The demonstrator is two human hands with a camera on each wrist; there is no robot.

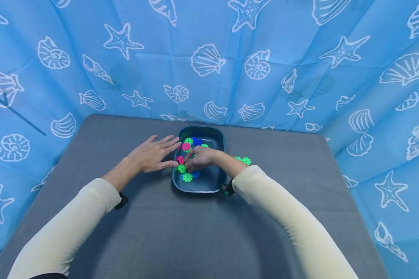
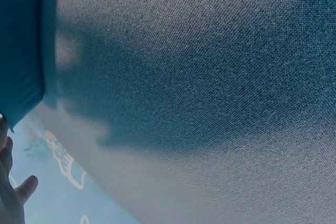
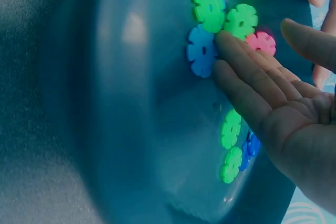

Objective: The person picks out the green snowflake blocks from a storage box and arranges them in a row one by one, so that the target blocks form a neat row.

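Note:
A dark blue tray (image 1: 199, 191) holds several flower-shaped plastic discs, among them a green disc (image 1: 187, 177), a pink disc (image 1: 186, 147) and a blue disc (image 3: 195, 59). My right hand (image 1: 200, 158) reaches down into it. In the right wrist view its fingers are extended and the thumb stands apart, with fingertips right at the blue disc and a green disc (image 3: 242, 13). My left hand (image 1: 153, 155) lies palm down at the tray's left rim, fingers spread and straight. Only part of the left hand (image 2: 10, 195) shows in the left wrist view.
Right of the tray, green discs (image 1: 246, 160) lie on the grey cloth-covered table (image 1: 202, 232), partly behind the right forearm. A blue curtain (image 1: 181, 46) with white shell and starfish prints hangs behind the table and along its sides.

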